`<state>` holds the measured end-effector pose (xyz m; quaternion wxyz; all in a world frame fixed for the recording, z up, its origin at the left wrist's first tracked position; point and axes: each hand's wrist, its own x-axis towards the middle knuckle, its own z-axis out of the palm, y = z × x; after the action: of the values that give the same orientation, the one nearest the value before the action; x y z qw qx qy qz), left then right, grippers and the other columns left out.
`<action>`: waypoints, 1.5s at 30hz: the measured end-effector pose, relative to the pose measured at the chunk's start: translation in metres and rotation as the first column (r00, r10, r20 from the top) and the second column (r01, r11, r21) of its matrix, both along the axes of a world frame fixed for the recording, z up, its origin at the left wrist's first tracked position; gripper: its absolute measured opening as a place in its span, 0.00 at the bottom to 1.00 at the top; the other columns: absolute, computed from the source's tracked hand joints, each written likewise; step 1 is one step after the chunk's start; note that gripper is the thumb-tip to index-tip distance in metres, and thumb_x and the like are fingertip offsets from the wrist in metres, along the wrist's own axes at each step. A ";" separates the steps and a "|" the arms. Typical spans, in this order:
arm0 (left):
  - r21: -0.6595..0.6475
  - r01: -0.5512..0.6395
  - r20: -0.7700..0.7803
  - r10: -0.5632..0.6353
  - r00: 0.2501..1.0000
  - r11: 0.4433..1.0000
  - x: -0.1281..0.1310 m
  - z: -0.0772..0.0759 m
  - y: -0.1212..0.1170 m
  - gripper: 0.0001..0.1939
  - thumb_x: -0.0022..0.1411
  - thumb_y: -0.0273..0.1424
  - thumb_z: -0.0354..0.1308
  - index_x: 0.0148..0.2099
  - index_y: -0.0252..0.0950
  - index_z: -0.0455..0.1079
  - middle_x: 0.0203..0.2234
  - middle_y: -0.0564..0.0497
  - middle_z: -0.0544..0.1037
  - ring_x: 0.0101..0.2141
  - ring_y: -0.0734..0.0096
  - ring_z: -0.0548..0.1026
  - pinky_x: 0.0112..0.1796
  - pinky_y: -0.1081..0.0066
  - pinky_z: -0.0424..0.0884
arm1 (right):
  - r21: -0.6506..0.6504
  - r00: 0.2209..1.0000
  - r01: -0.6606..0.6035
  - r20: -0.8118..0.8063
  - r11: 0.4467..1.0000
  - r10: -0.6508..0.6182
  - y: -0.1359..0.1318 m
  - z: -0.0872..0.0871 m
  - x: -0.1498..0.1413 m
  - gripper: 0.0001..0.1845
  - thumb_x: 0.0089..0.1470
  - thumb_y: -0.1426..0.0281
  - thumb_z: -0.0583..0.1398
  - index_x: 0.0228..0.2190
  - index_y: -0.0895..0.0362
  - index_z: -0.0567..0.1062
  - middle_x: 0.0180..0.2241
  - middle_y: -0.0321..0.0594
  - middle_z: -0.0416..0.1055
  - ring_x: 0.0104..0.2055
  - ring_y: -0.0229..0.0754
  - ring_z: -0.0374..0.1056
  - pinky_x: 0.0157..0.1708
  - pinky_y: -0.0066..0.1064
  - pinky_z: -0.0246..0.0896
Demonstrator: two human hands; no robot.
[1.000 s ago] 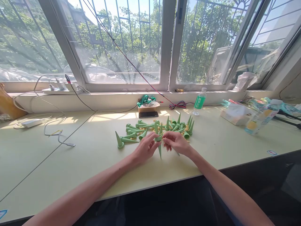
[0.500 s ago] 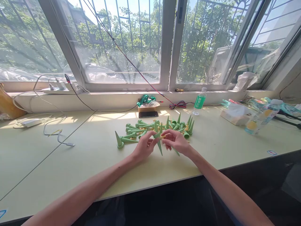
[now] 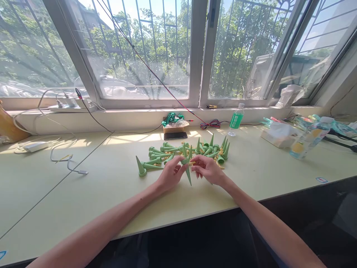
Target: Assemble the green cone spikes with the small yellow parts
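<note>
The left hand (image 3: 172,174) grasped a green, tapered plastic spike with a wide collar (image 3: 188,176) by the collar, between thumb and fingers. The spike hung tip downward above the pale yellow-green, smooth-topped table (image 3: 139,217), near the middle of the work area. The right hand (image 3: 208,169) was just to its right, thumb and fingertips pinched on a small, slim yellow piece (image 3: 192,163) directed at the collar. Whether the piece touched the collar could not be determined.

Beyond both hands lay a loose spread of similar green plastic spikes (image 3: 156,155), some on their sides and some standing point up, with small yellow pieces among those at the right. At the left end of the spread, one green spike with a round base (image 3: 141,168) stood upright.

Behind the spread, near the wall, was a small brown cardboard box (image 3: 174,130) with green material in its top; a flat black rectangular object (image 3: 175,136) lay just in front of it. To the right of the box were a coiled red-and-black cable (image 3: 211,124) and a clear plastic bottle with a green label (image 3: 235,121), standing upright.
</note>
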<state>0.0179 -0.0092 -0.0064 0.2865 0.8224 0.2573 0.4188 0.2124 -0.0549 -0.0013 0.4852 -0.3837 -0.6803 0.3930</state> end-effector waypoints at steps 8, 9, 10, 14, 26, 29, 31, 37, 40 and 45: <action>0.124 0.025 -0.091 -0.014 0.996 0.992 -0.001 0.000 -0.003 0.07 0.68 0.34 0.51 0.40 0.36 0.62 0.29 0.55 0.62 0.19 0.85 0.61 0.20 0.79 0.61 | 0.011 0.998 0.008 0.057 1.000 -0.009 -0.001 0.003 0.001 0.17 0.61 0.56 0.56 0.30 0.58 0.70 0.21 0.34 0.70 0.19 0.34 0.64 0.20 0.26 0.61; 0.135 0.028 -0.099 -0.015 0.995 0.990 -0.001 0.001 -0.004 0.07 0.68 0.34 0.51 0.39 0.36 0.62 0.29 0.55 0.62 0.19 0.85 0.61 0.20 0.79 0.61 | 0.015 0.997 0.016 0.069 1.000 -0.017 -0.002 0.003 0.001 0.18 0.61 0.56 0.56 0.29 0.57 0.69 0.21 0.34 0.70 0.18 0.33 0.64 0.20 0.26 0.61; 0.144 0.032 -0.105 -0.017 0.994 0.989 -0.001 0.001 -0.004 0.07 0.69 0.34 0.51 0.39 0.36 0.62 0.29 0.55 0.62 0.19 0.84 0.60 0.20 0.79 0.60 | 0.015 0.997 0.026 0.079 1.000 -0.027 -0.002 0.004 0.000 0.19 0.61 0.55 0.56 0.28 0.57 0.69 0.20 0.34 0.70 0.18 0.33 0.64 0.20 0.26 0.60; 0.162 0.044 -0.123 -0.024 0.992 0.986 -0.001 0.003 -0.006 0.07 0.69 0.34 0.51 0.40 0.36 0.63 0.29 0.55 0.62 0.20 0.83 0.62 0.22 0.78 0.61 | 0.015 0.991 0.056 0.123 0.998 -0.057 -0.002 0.005 0.000 0.22 0.62 0.53 0.54 0.24 0.56 0.66 0.17 0.34 0.69 0.16 0.33 0.62 0.19 0.25 0.58; 0.118 0.028 -0.111 -0.015 0.994 0.993 0.001 0.004 -0.007 0.07 0.70 0.35 0.50 0.41 0.36 0.61 0.31 0.55 0.62 0.20 0.84 0.61 0.21 0.79 0.60 | 0.058 0.989 0.075 0.121 0.995 -0.082 -0.002 0.004 0.000 0.23 0.64 0.53 0.51 0.24 0.55 0.64 0.17 0.33 0.67 0.17 0.34 0.62 0.21 0.26 0.58; 0.144 0.034 -0.118 -0.017 0.993 0.989 0.000 0.004 -0.007 0.07 0.70 0.34 0.50 0.42 0.36 0.62 0.31 0.55 0.63 0.20 0.84 0.61 0.22 0.78 0.60 | 0.072 0.984 0.093 0.143 0.993 -0.102 -0.003 0.005 -0.001 0.24 0.65 0.54 0.51 0.23 0.55 0.63 0.16 0.33 0.66 0.17 0.34 0.62 0.21 0.26 0.58; 0.162 0.038 -0.126 -0.018 0.992 0.986 0.000 0.004 -0.007 0.06 0.70 0.34 0.50 0.42 0.36 0.62 0.31 0.55 0.63 0.21 0.83 0.61 0.22 0.78 0.60 | 0.086 0.978 0.112 0.165 0.990 -0.125 -0.004 0.005 -0.001 0.25 0.65 0.55 0.51 0.21 0.55 0.63 0.15 0.32 0.65 0.17 0.34 0.62 0.22 0.26 0.58; 0.236 0.059 -0.151 -0.024 0.988 0.970 -0.001 0.004 -0.008 0.06 0.70 0.34 0.50 0.42 0.37 0.63 0.31 0.54 0.64 0.22 0.80 0.62 0.24 0.77 0.61 | 0.103 0.969 0.125 0.202 0.987 -0.144 -0.005 0.007 -0.001 0.26 0.65 0.56 0.50 0.19 0.55 0.61 0.13 0.31 0.63 0.15 0.33 0.60 0.22 0.26 0.57; 0.252 0.065 -0.149 -0.027 0.988 0.966 -0.001 0.004 -0.009 0.05 0.70 0.33 0.50 0.43 0.37 0.62 0.31 0.54 0.64 0.23 0.80 0.62 0.24 0.77 0.61 | 0.094 0.970 0.126 0.197 0.988 -0.142 -0.005 0.007 -0.001 0.26 0.65 0.56 0.51 0.19 0.55 0.61 0.12 0.31 0.62 0.15 0.34 0.60 0.21 0.26 0.57; 0.249 0.054 -0.157 -0.015 0.988 0.967 -0.001 0.004 -0.008 0.05 0.70 0.33 0.50 0.43 0.37 0.62 0.31 0.54 0.65 0.23 0.80 0.63 0.25 0.77 0.62 | 0.060 0.984 0.132 0.109 0.990 -0.137 -0.003 0.005 -0.002 0.18 0.63 0.57 0.54 0.27 0.55 0.67 0.16 0.31 0.66 0.16 0.34 0.62 0.20 0.26 0.58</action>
<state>0.0173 -0.0176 -0.0023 0.1662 0.8863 0.2086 0.3785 0.2106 -0.0580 0.0035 0.4812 -0.4377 -0.6892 0.3191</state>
